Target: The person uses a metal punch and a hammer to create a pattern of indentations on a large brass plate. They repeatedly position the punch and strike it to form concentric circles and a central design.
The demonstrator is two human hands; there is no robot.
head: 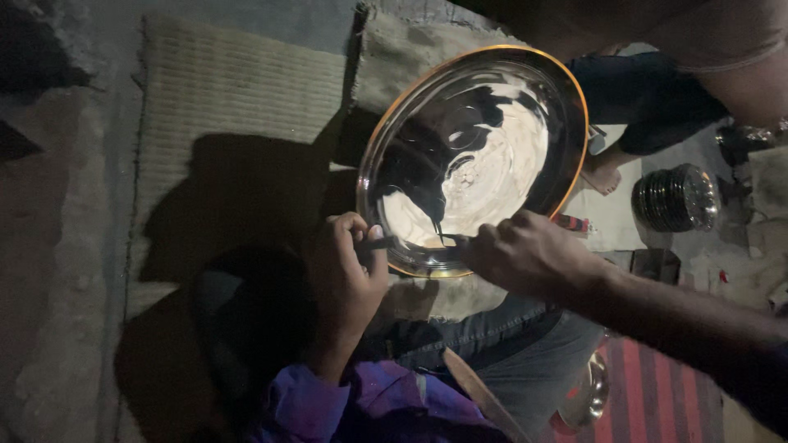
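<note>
Left hand (349,271) is closed around a thin dark tool (376,243), tip laid against the near rim of the plate (492,70). Right hand (525,253) has its fingers pinched on a second dark piece (450,239) at the same rim, apparently steadying it against the metal. The plate rests tilted on a cloth pad (394,57) over the mat (238,82), angled toward the hands. It is round, polished steel, brass-coloured edge, mirror-bright, reflecting dark shapes.
</note>
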